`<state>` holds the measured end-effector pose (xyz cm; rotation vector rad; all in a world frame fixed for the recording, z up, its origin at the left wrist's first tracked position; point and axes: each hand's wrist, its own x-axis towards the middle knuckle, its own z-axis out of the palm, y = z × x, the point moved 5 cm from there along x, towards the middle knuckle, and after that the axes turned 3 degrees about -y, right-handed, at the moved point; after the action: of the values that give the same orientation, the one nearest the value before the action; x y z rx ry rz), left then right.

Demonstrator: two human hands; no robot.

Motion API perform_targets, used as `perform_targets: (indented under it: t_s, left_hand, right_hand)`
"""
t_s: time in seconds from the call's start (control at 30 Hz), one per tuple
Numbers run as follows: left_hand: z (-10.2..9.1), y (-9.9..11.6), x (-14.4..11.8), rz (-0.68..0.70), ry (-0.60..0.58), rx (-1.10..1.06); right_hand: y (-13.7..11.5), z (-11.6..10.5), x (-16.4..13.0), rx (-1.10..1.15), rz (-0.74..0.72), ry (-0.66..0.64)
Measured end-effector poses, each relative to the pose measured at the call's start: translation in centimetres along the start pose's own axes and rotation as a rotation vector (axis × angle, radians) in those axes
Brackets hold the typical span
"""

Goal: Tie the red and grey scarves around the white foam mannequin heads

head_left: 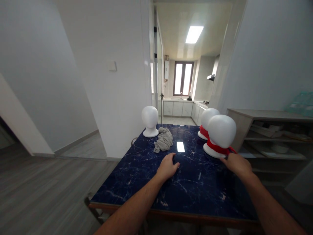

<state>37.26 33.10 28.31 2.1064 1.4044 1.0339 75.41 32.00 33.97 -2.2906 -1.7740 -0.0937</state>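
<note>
Two white mannequin heads stand close together at the right of the table. The nearer mannequin head [222,130] has a red scarf [217,148] wrapped round its neck. My right hand [237,164] is closed on the scarf's end beside the base. Behind it, the other mannequin head [209,117] also wears a red scarf [203,132] at the neck. My left hand [167,165] hovers low over or rests on the table's middle, thumb and fingers apart, holding nothing. Just beyond it lies a crumpled grey scarf [164,139], next to a bare-necked mannequin head [150,120].
The dark blue marble-patterned table [137,178] has a wooden front edge. To the right stands a shelf unit [266,114] with dishes and trays. Beyond the far edge a doorway opens on a kitchen with white cabinets [178,108]. A white wall [122,98] borders the left.
</note>
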Motion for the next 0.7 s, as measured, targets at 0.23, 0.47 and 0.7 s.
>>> perform_targets:
  t_s: [0.23, 0.47, 0.7]
  left_hand:
    - [-0.4, -0.5, 0.3, -0.106, 0.036, -0.186]
    - [-7.4, -5.6, 5.0, -0.374, 0.593, -0.424]
    - [-13.7, -11.9, 11.9, -0.523, 0.664, -0.158]
  right_hand:
    - [-13.8, 0.7, -2.7, -0.028, -0.292, -0.178]
    - [-18.3, 3.8, -3.4, 0.076, -0.326, -0.005]
    - [-18.7, 4.5, -3.1, 0.079, -0.336, -0.053]
